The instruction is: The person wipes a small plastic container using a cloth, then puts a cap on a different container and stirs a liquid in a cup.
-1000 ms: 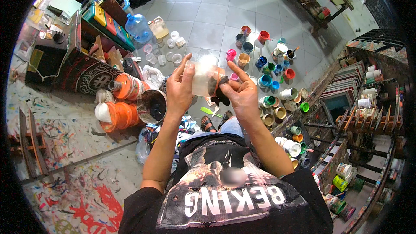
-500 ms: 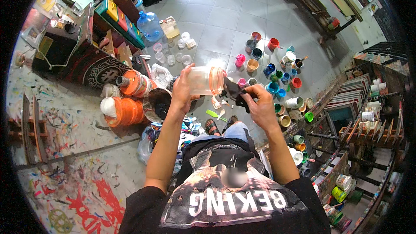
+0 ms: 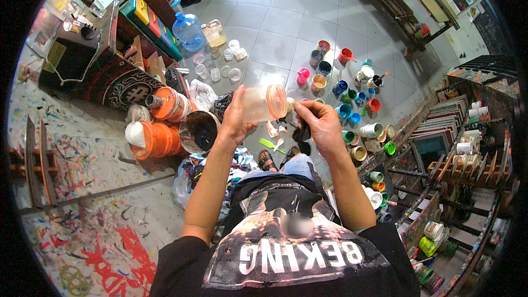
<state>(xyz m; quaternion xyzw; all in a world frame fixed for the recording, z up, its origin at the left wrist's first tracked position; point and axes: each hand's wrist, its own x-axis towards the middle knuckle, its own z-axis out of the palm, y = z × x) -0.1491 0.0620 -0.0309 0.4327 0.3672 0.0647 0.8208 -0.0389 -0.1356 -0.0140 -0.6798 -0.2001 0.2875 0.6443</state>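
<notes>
My left hand (image 3: 234, 118) is wrapped around a translucent plastic jar (image 3: 257, 104), held on its side above the floor. Orange bands (image 3: 276, 102) circle its right end. Close to that end, my right hand (image 3: 322, 125) is closed in a pinch, with a black cloth (image 3: 301, 133) hanging below the fingers. A small pale bit (image 3: 290, 105) shows at the fingertips; whether it belongs to the jar or is gripped, I cannot tell.
Several paint pots (image 3: 344, 111) stand on the tiles to the right. At left are orange buckets (image 3: 159, 142), a dark-stained bucket (image 3: 199, 132) and a blue water bottle (image 3: 188, 32). A green scraper (image 3: 268, 143) lies by my feet. Shelving holds framed screens (image 3: 434, 143).
My right hand has moved slightly left and down, its fingertips closer to the jar's banded end. The black cloth now hangs lower, beneath the fingers. The jar stays in my left hand.
</notes>
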